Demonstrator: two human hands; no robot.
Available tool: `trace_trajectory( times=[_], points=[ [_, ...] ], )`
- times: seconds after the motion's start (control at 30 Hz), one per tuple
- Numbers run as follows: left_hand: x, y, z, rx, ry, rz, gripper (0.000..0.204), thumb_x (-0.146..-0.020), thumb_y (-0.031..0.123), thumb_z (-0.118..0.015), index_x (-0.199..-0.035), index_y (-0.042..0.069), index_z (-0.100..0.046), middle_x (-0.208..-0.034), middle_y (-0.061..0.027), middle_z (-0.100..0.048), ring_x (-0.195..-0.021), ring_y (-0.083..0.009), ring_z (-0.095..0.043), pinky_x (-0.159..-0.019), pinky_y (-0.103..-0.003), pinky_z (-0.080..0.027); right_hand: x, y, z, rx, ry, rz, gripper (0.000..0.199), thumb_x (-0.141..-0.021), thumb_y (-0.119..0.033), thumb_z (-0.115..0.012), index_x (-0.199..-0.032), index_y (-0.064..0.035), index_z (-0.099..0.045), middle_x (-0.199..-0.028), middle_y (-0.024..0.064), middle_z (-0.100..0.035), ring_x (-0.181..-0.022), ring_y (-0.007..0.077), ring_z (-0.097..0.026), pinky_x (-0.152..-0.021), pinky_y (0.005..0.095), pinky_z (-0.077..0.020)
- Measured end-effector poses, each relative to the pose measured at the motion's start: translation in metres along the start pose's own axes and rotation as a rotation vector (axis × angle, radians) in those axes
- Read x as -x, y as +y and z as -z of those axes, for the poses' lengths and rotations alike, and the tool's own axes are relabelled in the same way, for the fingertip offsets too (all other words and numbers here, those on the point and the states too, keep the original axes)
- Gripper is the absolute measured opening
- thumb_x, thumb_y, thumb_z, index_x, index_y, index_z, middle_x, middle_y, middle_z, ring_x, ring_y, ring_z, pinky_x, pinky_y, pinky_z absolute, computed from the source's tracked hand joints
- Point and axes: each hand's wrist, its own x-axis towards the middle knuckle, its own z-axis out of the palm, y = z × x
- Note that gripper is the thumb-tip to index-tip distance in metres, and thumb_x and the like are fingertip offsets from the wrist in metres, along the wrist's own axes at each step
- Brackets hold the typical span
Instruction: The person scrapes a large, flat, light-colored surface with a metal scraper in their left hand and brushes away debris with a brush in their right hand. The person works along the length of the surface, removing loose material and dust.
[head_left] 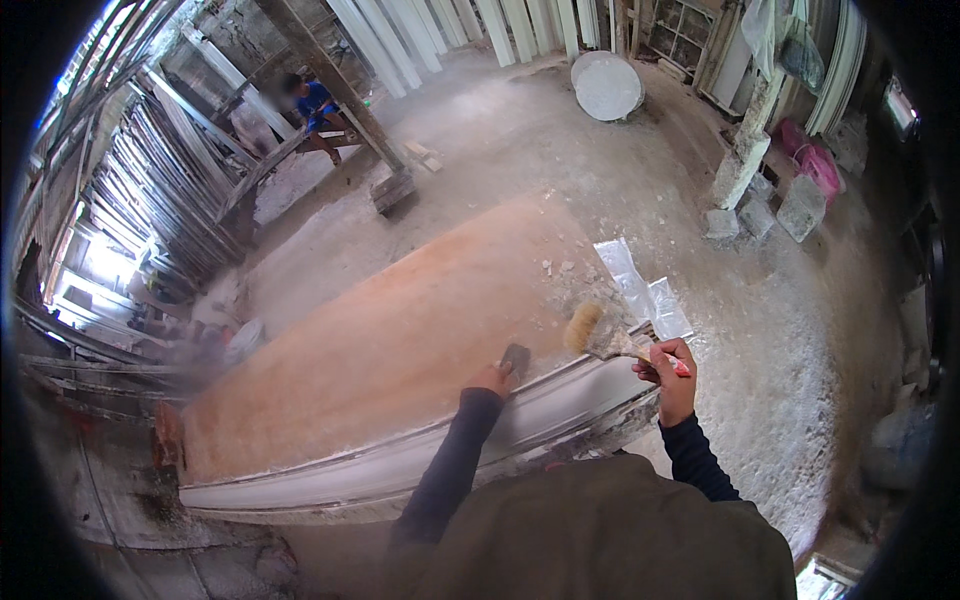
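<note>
My right hand (672,378) is closed round the handle of a wide paintbrush (584,328), whose pale bristles point left over the crumb-strewn right end of the worktable. The handle's end is red. My left hand (488,378) is closed on a small dark block (516,357) just above the orange-brown tabletop (400,320); its exact kind I cannot make out. Below both hands, a long white moulding (420,440) with ridged lines runs along the table's near edge. White crumbs (560,267) lie scattered near the brush.
Shiny silvery sheets (640,288) lie at the table's right end. Beyond stand a wooden post (345,110) and a round pale disc-shaped object (608,86). A person in blue (315,108) sits at far left. White strips lean at the back; pale blocks (801,208) rest at right.
</note>
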Motion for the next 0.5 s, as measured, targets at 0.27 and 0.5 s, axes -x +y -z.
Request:
trace_trajectory(
  times=[0.27, 0.5],
  points=[
    [-0.073, -0.016, -0.058, -0.074, 0.224, -0.249, 0.034, -0.082, 0.022, -0.046, -0.115, 0.015, -0.053, -0.097, -0.0182, -0.057, -0.093, -0.0338, -0.055, -0.078, -0.042, -0.045, 0.003, 0.013, -0.015, -0.01, -0.012, -0.032, 0.015, -0.084, -0.021, -0.057, -0.085, -0.0095, -0.048, -0.073, 0.0042, -0.059, -0.063, 0.0159, -0.063, -0.054, 0.0232, -0.049],
    [-0.039, -0.07, -0.039, 0.165, 0.154, -0.114, 0.035, -0.084, 0.021, -0.044, -0.117, 0.019, -0.053, -0.094, -0.0206, -0.058, -0.09, -0.0359, -0.056, -0.078, -0.042, -0.045, 0.013, 0.001, -0.015, -0.03, 0.043, 0.0, 0.013, -0.084, -0.017, -0.056, -0.085, -0.0063, -0.049, -0.074, 0.0047, -0.057, -0.063, 0.0168, -0.063, -0.055, 0.0235, -0.0489]
  ],
)
